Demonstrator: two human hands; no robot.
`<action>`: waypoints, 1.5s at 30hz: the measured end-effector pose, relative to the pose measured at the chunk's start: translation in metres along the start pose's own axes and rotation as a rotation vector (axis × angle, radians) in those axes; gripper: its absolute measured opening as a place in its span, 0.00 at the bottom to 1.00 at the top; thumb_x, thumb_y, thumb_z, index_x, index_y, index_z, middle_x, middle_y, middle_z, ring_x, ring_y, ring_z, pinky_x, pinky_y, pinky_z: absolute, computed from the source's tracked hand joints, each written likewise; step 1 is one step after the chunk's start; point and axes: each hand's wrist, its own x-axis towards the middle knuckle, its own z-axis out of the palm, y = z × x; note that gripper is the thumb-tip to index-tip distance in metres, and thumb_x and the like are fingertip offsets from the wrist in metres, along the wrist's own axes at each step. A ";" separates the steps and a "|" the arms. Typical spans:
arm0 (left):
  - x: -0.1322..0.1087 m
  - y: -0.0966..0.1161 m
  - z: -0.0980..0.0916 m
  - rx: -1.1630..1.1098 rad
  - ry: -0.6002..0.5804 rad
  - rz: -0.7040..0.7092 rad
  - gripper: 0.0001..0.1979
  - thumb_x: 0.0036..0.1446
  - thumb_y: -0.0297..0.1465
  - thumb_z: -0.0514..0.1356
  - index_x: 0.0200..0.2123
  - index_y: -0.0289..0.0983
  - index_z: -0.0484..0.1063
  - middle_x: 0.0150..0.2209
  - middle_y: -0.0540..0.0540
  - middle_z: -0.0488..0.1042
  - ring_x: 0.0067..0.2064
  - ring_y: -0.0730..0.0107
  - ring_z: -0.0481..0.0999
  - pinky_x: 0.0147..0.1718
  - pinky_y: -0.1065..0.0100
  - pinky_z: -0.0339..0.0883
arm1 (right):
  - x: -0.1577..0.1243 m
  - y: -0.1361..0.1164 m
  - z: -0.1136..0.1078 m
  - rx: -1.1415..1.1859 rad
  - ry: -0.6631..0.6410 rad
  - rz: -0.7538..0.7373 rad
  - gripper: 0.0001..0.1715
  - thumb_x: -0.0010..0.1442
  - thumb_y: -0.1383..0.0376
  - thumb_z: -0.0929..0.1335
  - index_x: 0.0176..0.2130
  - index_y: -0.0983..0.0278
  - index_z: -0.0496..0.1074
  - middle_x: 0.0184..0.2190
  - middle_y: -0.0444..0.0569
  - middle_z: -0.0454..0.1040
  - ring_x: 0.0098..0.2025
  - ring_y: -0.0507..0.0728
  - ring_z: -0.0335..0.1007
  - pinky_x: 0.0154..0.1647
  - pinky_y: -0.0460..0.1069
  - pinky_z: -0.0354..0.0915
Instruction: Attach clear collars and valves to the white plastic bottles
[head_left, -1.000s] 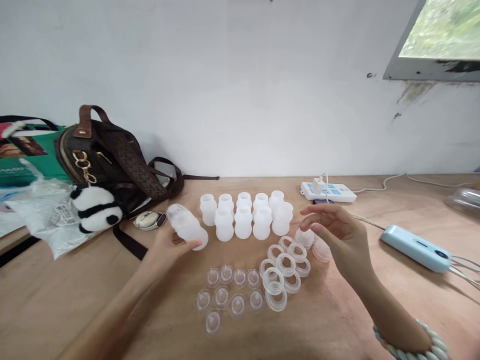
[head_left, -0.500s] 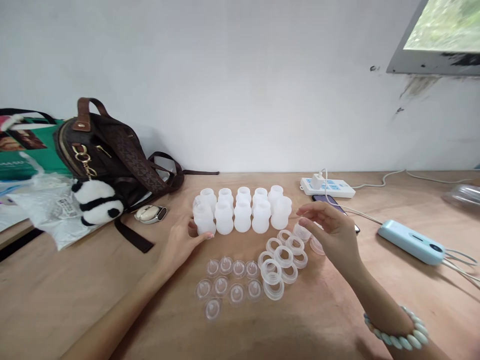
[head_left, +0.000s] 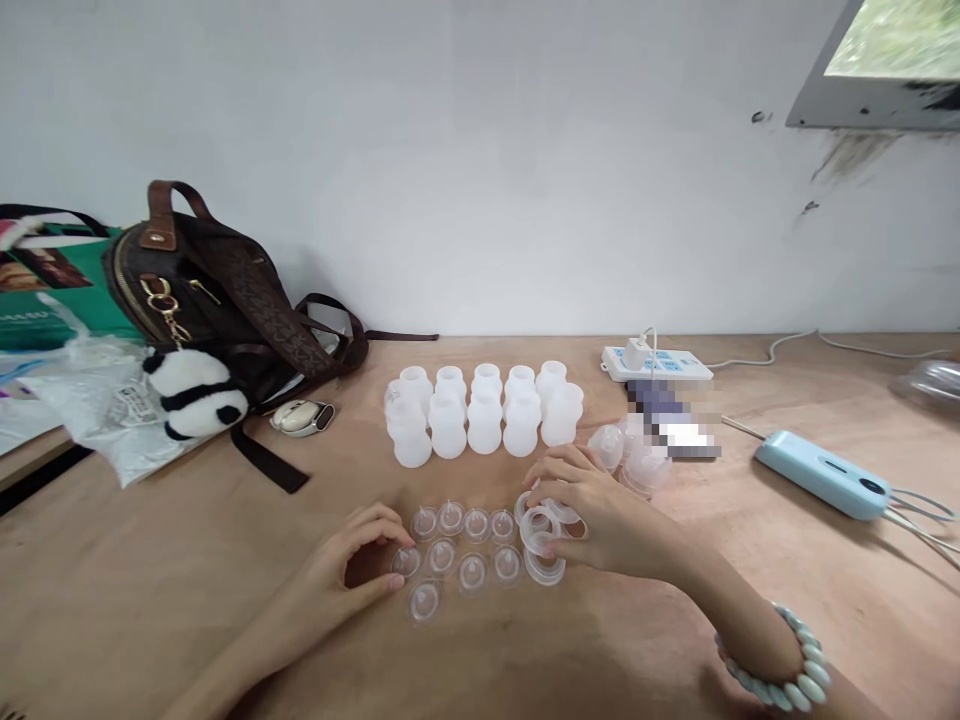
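Note:
My left hand (head_left: 356, 565) has its thumb and index finger at opposite edges of a clear bottle nipple (head_left: 406, 563), the leftmost of a small group lying on the table. My right hand (head_left: 589, 510) hangs over a cluster of translucent screw rings (head_left: 545, 568), thumb and fingers apart, and covers part of them. One ring (head_left: 540, 530) shows between its thumb and fingers. Behind the hands, white waisted bottles (head_left: 484, 425) stand upright in two rows. Clear domed caps (head_left: 645, 468) lie to the right of my right hand, partly hidden by it.
A dark backpack (head_left: 217, 300) with a panda charm (head_left: 196, 395) stands at the left, beside a plastic bag (head_left: 90, 410). A watch (head_left: 302, 417) lies near its strap. On the right are a power strip (head_left: 675, 365), a blurred-out phone (head_left: 671, 420), a light-blue device (head_left: 821, 475) and cables.
My left hand has moved from the front-left bottle towards me to the leftmost nipple. My right hand has moved left from the caps to over the rings.

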 end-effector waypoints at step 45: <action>0.064 0.093 0.057 -0.488 0.132 0.025 0.14 0.58 0.34 0.64 0.48 0.40 0.73 0.36 0.48 0.79 0.36 0.65 0.78 0.37 0.66 0.73 | 0.006 -0.017 0.017 0.167 0.642 -0.138 0.04 0.64 0.71 0.68 0.38 0.61 0.70 0.37 0.49 0.71 0.38 0.56 0.70 0.37 0.49 0.67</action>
